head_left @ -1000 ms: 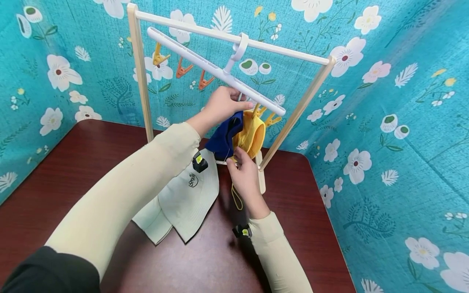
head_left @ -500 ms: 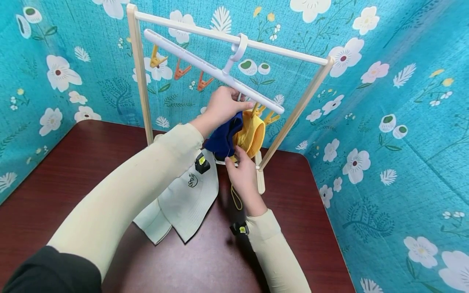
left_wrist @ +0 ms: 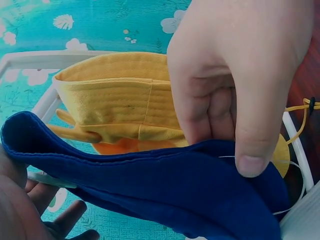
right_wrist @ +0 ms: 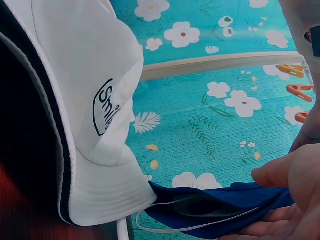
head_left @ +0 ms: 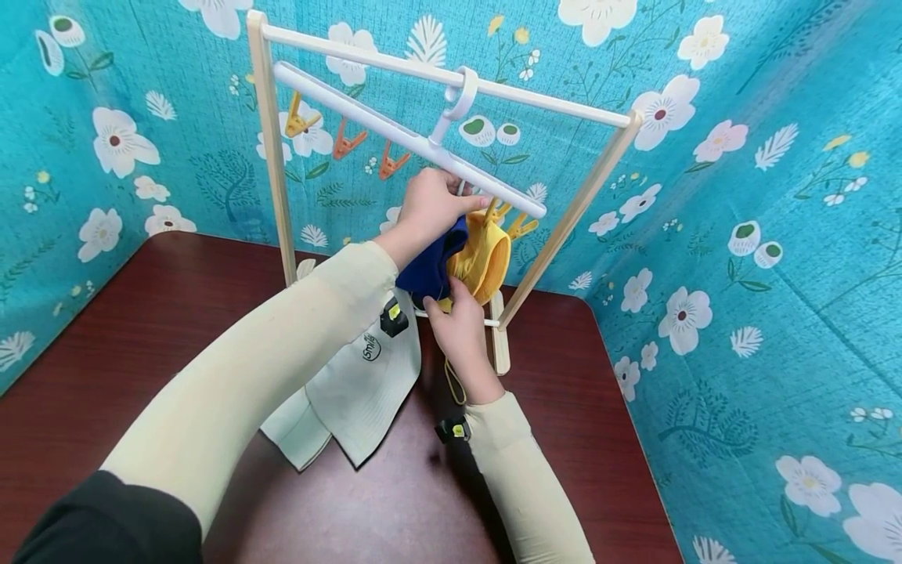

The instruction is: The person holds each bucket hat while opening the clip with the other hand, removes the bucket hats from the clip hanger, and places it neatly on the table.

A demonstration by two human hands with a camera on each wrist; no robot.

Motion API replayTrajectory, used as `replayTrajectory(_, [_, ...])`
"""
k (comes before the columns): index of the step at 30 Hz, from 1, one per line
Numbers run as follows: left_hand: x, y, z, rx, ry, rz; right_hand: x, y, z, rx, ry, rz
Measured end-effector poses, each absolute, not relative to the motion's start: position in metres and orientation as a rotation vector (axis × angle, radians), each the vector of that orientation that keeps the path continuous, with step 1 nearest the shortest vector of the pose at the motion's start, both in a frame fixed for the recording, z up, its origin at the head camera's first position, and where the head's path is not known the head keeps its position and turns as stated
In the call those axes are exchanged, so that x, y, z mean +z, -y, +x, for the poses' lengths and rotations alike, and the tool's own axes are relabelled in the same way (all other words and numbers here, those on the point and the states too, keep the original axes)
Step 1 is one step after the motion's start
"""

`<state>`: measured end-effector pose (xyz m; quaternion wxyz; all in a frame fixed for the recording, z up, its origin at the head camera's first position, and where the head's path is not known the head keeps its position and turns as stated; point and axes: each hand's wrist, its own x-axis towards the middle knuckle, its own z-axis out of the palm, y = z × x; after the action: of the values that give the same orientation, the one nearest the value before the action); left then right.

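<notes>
My left hand is just under the white hanger bar, at the upper edge of a dark blue cloth hat; the hat's edge lies against its palm in the left wrist view, beside a white clip. Lower down, my right hand pinches the blue hat's other end, thumb on the near face and fingers curled behind it. A thin white string loops from that end. Right beside the blue hat, a yellow hat hangs from a yellow clip.
The hanger hooks tilted on a wooden rack. Orange clips and a yellow clip dangle at its left. A white hat marked "smile" rests on the dark red table beneath my left arm. A yellow cord hangs down.
My right hand has shifted slightly left and up with the blue hat's lower end. The hanger's left end has dipped a little. My left hand keeps its place.
</notes>
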<state>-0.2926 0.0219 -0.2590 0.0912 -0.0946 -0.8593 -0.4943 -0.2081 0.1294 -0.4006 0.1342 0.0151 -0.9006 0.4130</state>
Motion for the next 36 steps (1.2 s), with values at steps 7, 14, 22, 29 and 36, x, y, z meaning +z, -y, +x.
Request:
replayTrajectory(7, [-0.26, -0.022, -0.293, -1.425, 2.544, -0.281, -0.403, -0.126, -0.218, 1.167, 2.585, 0.061])
replayTrajectory(14, [-0.261, -0.025, -0.293, -1.372, 2.534, -0.284, -0.408, -0.126, -0.228, 1.161, 2.583, 0.004])
replayTrajectory(22, [-0.262, -0.027, -0.29, -1.32, 2.531, -0.288, -0.416, -0.128, -0.235, 1.122, 2.563, -0.016])
replayTrajectory(29, [-0.26, -0.028, -0.289, -1.331, 2.526, -0.276, -0.414, -0.13, -0.237, 1.053, 2.574, 0.005])
replayTrajectory(36, [-0.261, -0.031, -0.288, -1.35, 2.519, -0.29, -0.414, -0.133, -0.238, 0.968, 2.563, 0.04])
